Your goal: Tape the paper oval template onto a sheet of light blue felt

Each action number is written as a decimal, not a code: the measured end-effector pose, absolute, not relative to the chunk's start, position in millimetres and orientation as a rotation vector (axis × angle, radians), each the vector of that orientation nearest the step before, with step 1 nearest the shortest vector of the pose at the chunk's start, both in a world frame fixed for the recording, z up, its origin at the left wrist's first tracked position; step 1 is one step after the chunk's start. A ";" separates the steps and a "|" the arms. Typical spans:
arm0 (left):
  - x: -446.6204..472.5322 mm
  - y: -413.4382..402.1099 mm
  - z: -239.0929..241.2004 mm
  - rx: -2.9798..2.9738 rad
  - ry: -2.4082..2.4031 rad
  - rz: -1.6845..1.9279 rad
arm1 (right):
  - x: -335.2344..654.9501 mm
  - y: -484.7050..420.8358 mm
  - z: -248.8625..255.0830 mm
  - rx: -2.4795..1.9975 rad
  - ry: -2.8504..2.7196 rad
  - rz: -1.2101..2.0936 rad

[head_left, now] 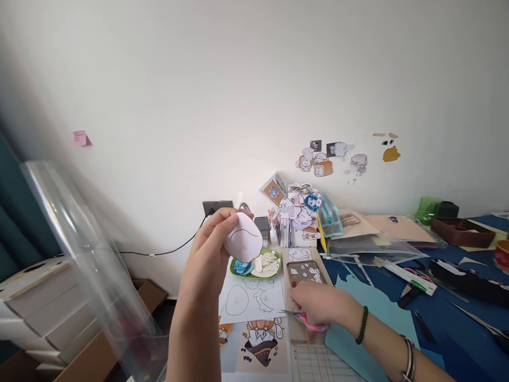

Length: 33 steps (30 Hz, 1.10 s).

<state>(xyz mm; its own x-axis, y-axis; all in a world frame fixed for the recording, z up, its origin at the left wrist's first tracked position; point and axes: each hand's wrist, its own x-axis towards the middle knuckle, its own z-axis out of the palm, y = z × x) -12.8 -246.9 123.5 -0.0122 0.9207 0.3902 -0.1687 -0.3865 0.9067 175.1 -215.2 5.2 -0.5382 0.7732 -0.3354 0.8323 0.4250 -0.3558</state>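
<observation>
My left hand (217,241) pinches a rounded white paper cutout (243,239) by its upper left edge, raised above the desk. A curved pencil-like line runs across the cutout. Lower on the right, my right hand (312,301) is closed round pink-handled scissors (312,322), whose blades point left, apart from the cutout. Below lies a white sheet with outlines (238,302), partly over a printed pumpkin character picture (260,345). Behind the cutout stands a green tray (262,276) with white and blue paper pieces.
A brown sticker-covered tray (306,265) lies beyond my right hand. Light blue paper (374,318) spreads under my right forearm. Sticker-covered holders (302,223) stand against the wall. Tweezers, a brown box (461,232) and plastic sleeves are at right; a clear plastic roll (91,265) leans at left.
</observation>
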 end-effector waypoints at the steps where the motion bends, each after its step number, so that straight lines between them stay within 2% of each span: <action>1: -13.7 -247.0 123.7 1.369 0.852 1.553 | 175.9 -213.2 2.7 1.425 2.510 -0.791; 6: -14.5 -245.4 121.8 1.416 0.863 1.501 | 183.1 -206.6 0.7 1.348 2.449 -1.019; 10: -10.4 -240.3 117.1 1.619 0.964 1.279 | 195.6 -212.7 32.6 1.390 2.813 -1.124; 13: -3.4 -238.1 114.2 1.778 0.952 1.105 | 204.9 -225.7 63.4 1.595 3.183 -1.414; 17: 9.1 -241.9 112.1 1.964 1.020 0.990 | 207.9 -243.2 82.1 1.750 3.352 -1.824; 19: 15.7 -245.5 111.5 2.037 1.100 0.960 | 204.5 -247.0 81.6 1.828 3.391 -1.714; 27: 33.4 -247.3 108.4 2.091 1.232 1.004 | 199.1 -242.9 75.9 2.096 3.609 -0.745; 30: 28.2 -245.3 110.3 2.041 1.177 1.103 | 210.8 -247.1 82.6 2.217 3.606 -0.696; 33: 16.7 -244.8 114.2 1.914 1.173 1.315 | 228.8 -250.3 88.6 2.389 3.556 -0.927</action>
